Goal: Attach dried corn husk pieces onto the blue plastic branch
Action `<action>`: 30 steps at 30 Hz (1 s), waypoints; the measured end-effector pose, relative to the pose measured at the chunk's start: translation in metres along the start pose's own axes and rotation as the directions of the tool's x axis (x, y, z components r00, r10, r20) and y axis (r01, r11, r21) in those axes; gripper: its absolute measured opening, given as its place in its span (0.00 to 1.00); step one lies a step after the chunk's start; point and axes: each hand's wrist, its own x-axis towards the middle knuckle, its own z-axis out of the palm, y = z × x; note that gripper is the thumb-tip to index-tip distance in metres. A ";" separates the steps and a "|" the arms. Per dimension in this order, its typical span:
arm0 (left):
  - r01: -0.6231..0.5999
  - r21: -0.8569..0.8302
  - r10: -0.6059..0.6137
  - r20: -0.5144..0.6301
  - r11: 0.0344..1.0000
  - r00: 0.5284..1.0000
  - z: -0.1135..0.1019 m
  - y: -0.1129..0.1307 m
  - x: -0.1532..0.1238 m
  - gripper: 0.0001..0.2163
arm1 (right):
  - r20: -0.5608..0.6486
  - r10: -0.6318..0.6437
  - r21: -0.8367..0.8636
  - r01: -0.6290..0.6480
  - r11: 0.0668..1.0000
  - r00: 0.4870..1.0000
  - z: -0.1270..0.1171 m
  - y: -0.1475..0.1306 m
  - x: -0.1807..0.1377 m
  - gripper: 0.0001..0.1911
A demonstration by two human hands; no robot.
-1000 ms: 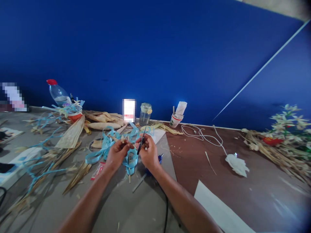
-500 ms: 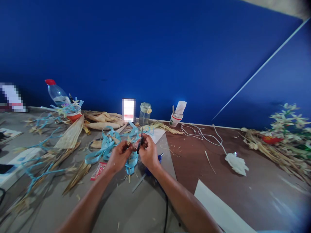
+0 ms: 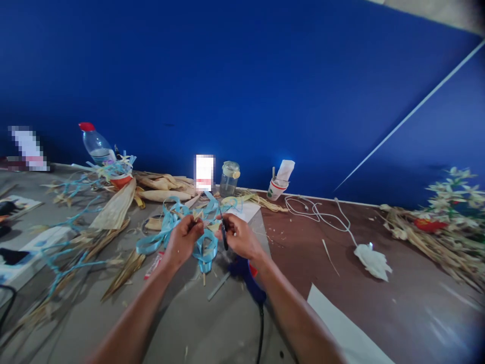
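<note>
My left hand (image 3: 184,241) is closed in a pinch on a piece made of light-blue ribbon (image 3: 166,230) and pale dried husk strips, held just above the table. My right hand (image 3: 239,236) is closed round a thin dark tool (image 3: 223,233) with a metal tip; the tool lies close against the ribbon piece between my hands. A blue glue gun (image 3: 248,275) with a black cord lies on the table under my right wrist. Loops of ribbon trail to the left of my left hand.
Dried husks (image 3: 113,210) and blue-wrapped stems cover the grey table (image 3: 212,328) on the left. At the back stand a red-capped bottle (image 3: 95,144), a glass jar (image 3: 229,178) and a paper cup (image 3: 276,186). A white cable (image 3: 318,212), white paper (image 3: 344,331) and dried flowers (image 3: 443,217) lie right.
The tool in my right hand has tipped down from pointing up toward the jar to lying low between my hands. The glue gun under my right wrist shows more. My view shifted slightly.
</note>
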 end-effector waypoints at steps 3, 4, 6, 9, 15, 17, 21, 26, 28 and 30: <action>-0.002 -0.004 0.002 -0.037 1.000 0.999 -0.004 0.008 0.001 0.09 | 0.177 0.021 -0.154 0.006 0.988 0.984 -0.021 -0.003 0.000 0.22; 0.005 -0.009 -0.006 -0.049 1.000 0.999 -0.005 0.010 0.002 0.09 | 0.217 0.026 -0.185 0.015 0.983 0.976 -0.027 -0.004 -0.001 0.22; 0.029 -0.020 -0.030 -0.074 0.999 0.997 -0.007 0.014 0.002 0.09 | 0.259 0.030 -0.201 0.024 0.979 0.965 -0.038 -0.006 -0.001 0.22; 0.054 -0.036 -0.057 -0.089 0.998 0.994 -0.010 0.013 0.003 0.09 | 0.314 0.030 -0.213 0.039 0.976 0.949 -0.049 -0.010 -0.002 0.20; 0.049 -0.041 -0.051 -0.052 0.998 0.997 -0.011 0.005 0.004 0.09 | 0.400 0.043 -0.306 0.089 0.948 0.916 -0.064 -0.016 -0.004 0.17; 0.051 -0.043 -0.053 -0.030 0.998 0.998 -0.011 0.007 0.004 0.10 | 0.436 0.021 -0.307 0.126 0.943 0.900 -0.069 -0.017 -0.005 0.16; 0.083 -0.044 -0.083 0.017 0.996 0.996 -0.011 0.010 0.003 0.10 | 0.418 -0.030 -0.298 0.168 0.940 0.908 -0.079 -0.015 -0.009 0.14; 0.096 -0.006 -0.095 0.084 0.995 0.992 -0.008 0.005 0.004 0.11 | 0.139 -0.011 -0.192 0.038 0.981 0.990 -0.068 -0.010 -0.003 0.17; 0.098 0.006 -0.098 0.110 0.995 0.989 -0.005 0.004 0.003 0.11 | -0.070 -0.043 -0.040 0.040 0.998 0.997 -0.053 -0.009 0.004 0.21; 0.098 0.007 -0.098 0.121 0.995 0.988 -0.002 0.004 0.002 0.11 | -0.110 -0.056 0.075 0.064 0.995 0.992 -0.036 -0.008 0.008 0.24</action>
